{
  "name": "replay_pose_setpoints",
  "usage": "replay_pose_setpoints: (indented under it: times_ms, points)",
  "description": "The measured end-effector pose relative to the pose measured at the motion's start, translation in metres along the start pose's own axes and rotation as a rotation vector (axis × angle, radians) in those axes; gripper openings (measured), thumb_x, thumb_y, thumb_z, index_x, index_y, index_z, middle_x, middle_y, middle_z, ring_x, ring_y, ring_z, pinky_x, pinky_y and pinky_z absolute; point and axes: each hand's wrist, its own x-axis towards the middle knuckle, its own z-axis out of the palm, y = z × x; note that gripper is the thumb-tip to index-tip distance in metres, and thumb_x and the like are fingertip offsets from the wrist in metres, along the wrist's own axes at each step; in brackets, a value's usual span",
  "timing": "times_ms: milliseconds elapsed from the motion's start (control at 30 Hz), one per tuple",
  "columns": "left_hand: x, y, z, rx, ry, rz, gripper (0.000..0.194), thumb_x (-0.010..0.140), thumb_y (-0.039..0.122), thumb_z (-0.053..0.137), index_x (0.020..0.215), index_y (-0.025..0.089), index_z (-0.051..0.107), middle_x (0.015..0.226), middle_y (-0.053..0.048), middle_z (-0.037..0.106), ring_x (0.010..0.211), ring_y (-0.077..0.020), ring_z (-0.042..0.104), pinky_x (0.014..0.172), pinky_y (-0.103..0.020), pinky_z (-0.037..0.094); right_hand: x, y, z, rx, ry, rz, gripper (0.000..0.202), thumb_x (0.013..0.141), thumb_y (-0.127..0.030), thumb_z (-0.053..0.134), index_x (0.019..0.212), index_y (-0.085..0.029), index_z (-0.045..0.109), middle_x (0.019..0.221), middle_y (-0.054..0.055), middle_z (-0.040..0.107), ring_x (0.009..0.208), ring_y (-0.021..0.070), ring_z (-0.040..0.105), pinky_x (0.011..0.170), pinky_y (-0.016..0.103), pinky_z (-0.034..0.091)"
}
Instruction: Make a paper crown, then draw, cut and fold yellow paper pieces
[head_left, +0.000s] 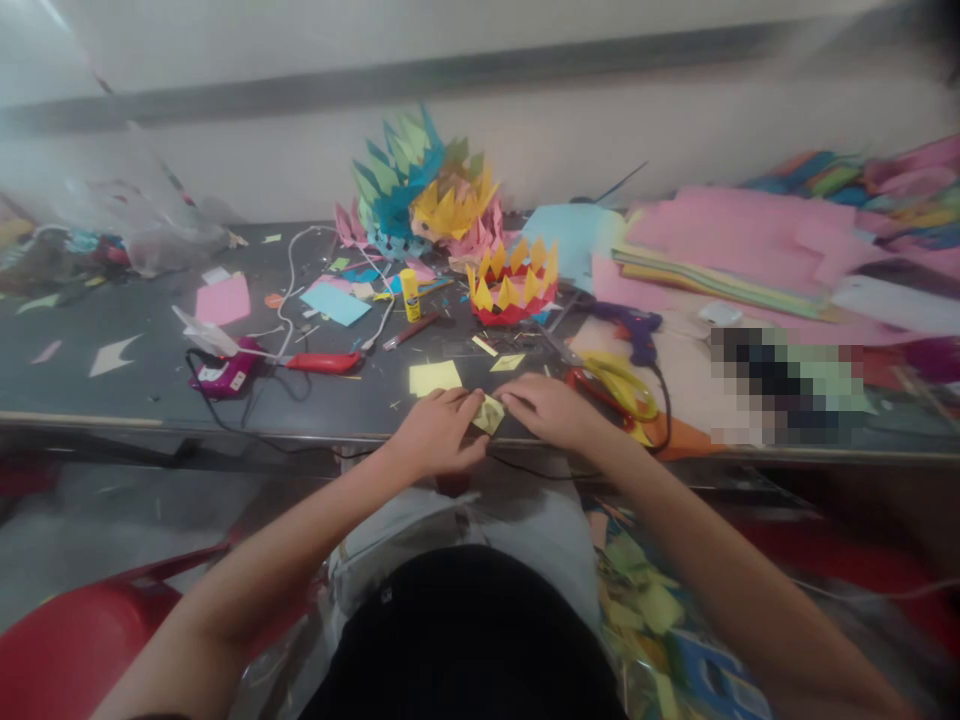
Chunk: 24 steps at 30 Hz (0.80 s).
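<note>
At the table's front edge my left hand (444,428) is closed on a small folded piece of yellow paper (489,414). My right hand (551,408) is at the paper's right side, fingers bent and tips pressed close to it; blur hides whether they grip it. Just behind my left hand lies a yellow paper square (435,377). A smaller folded yellow piece (508,363) rests behind the gap between my hands. Farther back stands a red and yellow paper crown (514,285), with a yellow glue stick (410,294) upright to its left.
Yellow-handled scissors (619,380) and a purple glue gun (634,325) with a black cord lie right of my right hand. A red-handled knife (325,362) and purple power socket (229,368) are leftward. Pink paper sheets (742,235) are stacked right, crowns (420,185) behind.
</note>
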Motion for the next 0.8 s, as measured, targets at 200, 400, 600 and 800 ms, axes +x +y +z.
replay_pose_setpoints:
  times_ms: [200, 400, 600, 800]
  points:
    - [-0.009, 0.006, 0.005, 0.005, -0.04, 0.01, 0.058, 0.081, 0.042, 0.047, 0.127, 0.006, 0.04, 0.133, -0.022, 0.048, 0.128, -0.029, 0.041, 0.103, -0.043, 0.033, 0.012, -0.004, 0.012, -0.061, -0.04, 0.026, 0.03, 0.089, -0.021, 0.042, 0.105, -0.015, 0.066, 0.087, 0.01, 0.068, 0.086, 0.0203, 0.061, 0.073, 0.03, 0.047]
    - [-0.021, 0.008, 0.0, -0.016, -0.087, -0.001, 0.059, 0.084, 0.044, 0.045, 0.128, 0.006, 0.039, 0.134, -0.021, 0.048, 0.132, -0.0279, 0.036, 0.107, -0.044, 0.028, 0.012, -0.009, 0.005, -0.121, -0.1, 0.046, 0.028, 0.087, -0.024, 0.049, 0.109, -0.017, 0.066, 0.089, 0.009, 0.069, 0.084, 0.0206, 0.062, 0.068, 0.028, 0.046]
    - [-0.023, 0.011, -0.001, -0.023, -0.084, -0.036, 0.059, 0.084, 0.047, 0.045, 0.129, 0.009, 0.041, 0.138, -0.016, 0.045, 0.128, -0.0273, 0.04, 0.106, -0.044, 0.03, 0.011, -0.002, 0.011, -0.076, -0.058, 0.041, 0.027, 0.089, -0.023, 0.046, 0.108, -0.018, 0.065, 0.095, 0.008, 0.068, 0.092, 0.0187, 0.061, 0.073, 0.027, 0.047]
    - [-0.018, 0.012, 0.003, -0.029, -0.059, -0.08, 0.072, 0.081, 0.052, 0.05, 0.133, 0.006, 0.035, 0.133, -0.02, 0.049, 0.128, -0.0291, 0.04, 0.105, -0.043, 0.031, 0.008, 0.003, 0.011, -0.035, -0.101, -0.065, 0.026, 0.091, -0.027, 0.045, 0.102, -0.02, 0.067, 0.086, 0.005, 0.065, 0.082, 0.0151, 0.059, 0.073, 0.024, 0.044]
